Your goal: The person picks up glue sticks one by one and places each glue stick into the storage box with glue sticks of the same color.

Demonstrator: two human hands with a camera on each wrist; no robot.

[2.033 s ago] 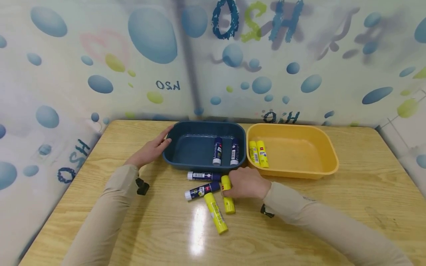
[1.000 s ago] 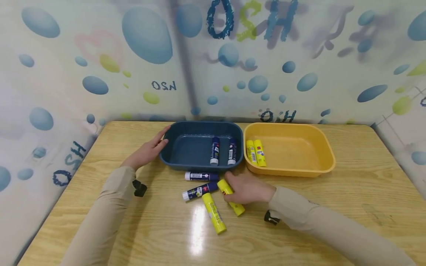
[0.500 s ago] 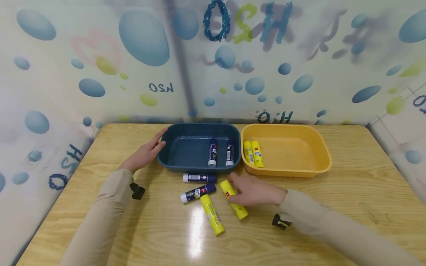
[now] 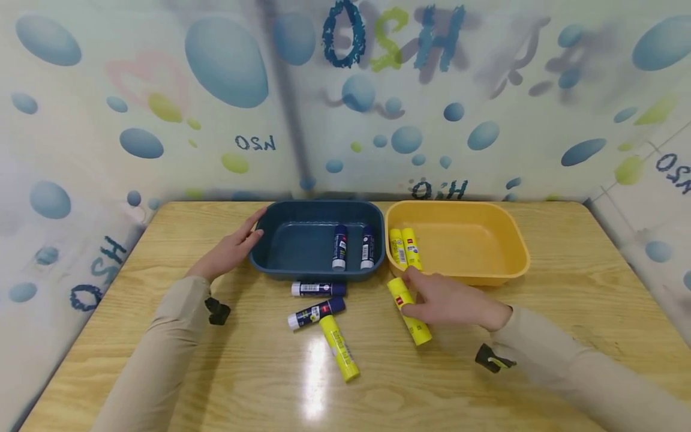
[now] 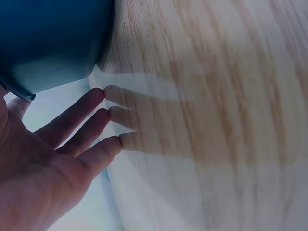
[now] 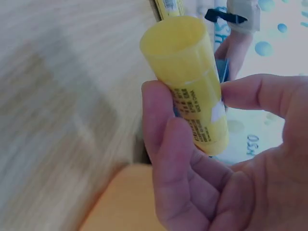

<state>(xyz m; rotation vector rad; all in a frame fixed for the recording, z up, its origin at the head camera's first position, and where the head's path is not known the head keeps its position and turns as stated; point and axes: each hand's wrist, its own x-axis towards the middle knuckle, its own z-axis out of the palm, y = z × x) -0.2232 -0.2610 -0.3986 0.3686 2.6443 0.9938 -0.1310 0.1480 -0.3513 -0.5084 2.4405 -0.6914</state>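
My right hand (image 4: 450, 301) pinches a yellow glue stick (image 4: 409, 312) between thumb and fingers, just in front of the yellow bin (image 4: 475, 279). In the right wrist view the same glue stick (image 6: 192, 91) shows its hollow end and small black print. My left hand (image 4: 229, 249) rests at the left end of the dark blue bin (image 4: 318, 275), thumb at its rim. The left wrist view shows this hand (image 5: 53, 154) with fingers extended, fingertips touching the table beside the bin's outer wall (image 5: 57, 67).
Two navy glue sticks (image 4: 318, 289) and another yellow glue stick (image 4: 339, 348) lie on the wooden table (image 4: 243, 372). Two navy ones (image 4: 339, 247) lie in the blue bin, two yellow ones (image 4: 411, 247) in the yellow bin. A patterned wall sheet (image 4: 324, 120) stands behind.
My right hand has drawn the yellow glue stick away from the others, rightward and toward the yellow bin. The left hand has stayed at the blue bin.
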